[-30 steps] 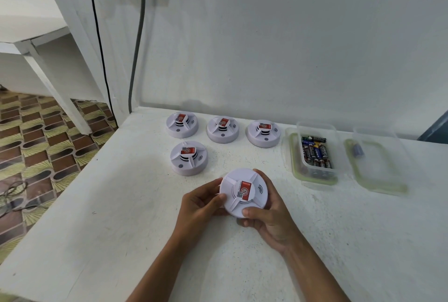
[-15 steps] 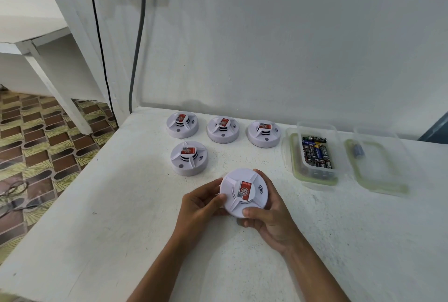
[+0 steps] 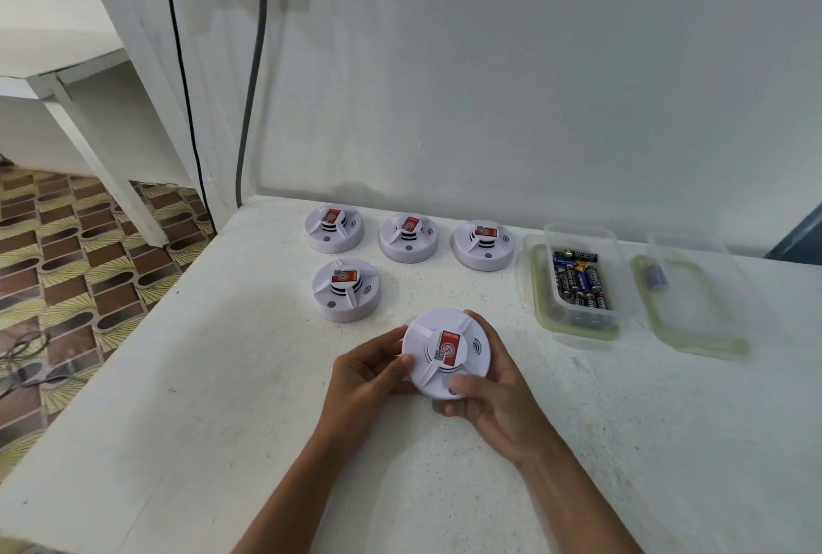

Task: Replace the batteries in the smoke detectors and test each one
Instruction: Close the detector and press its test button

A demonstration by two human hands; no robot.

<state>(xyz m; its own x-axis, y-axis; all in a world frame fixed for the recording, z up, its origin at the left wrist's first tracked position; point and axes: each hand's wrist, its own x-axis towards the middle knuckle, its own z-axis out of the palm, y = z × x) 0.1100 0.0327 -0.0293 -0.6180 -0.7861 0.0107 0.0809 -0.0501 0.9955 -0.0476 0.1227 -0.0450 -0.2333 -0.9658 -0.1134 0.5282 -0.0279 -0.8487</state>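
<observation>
A round white smoke detector (image 3: 446,351) with a red label is tilted up just above the table, held between both hands. My left hand (image 3: 362,380) grips its left edge, thumb on the face. My right hand (image 3: 496,398) cups its right side, thumb pressed on the lower rim. Several more white detectors rest on the table: three in a back row (image 3: 333,228) (image 3: 408,236) (image 3: 484,244) and one in front (image 3: 346,290). A clear plastic box (image 3: 578,282) of batteries stands to the right.
A second clear container (image 3: 694,300) with a small blue-grey item lies further right. The white table (image 3: 222,398) meets the wall at the back; its left edge drops to a patterned floor. Cables hang down the wall at back left.
</observation>
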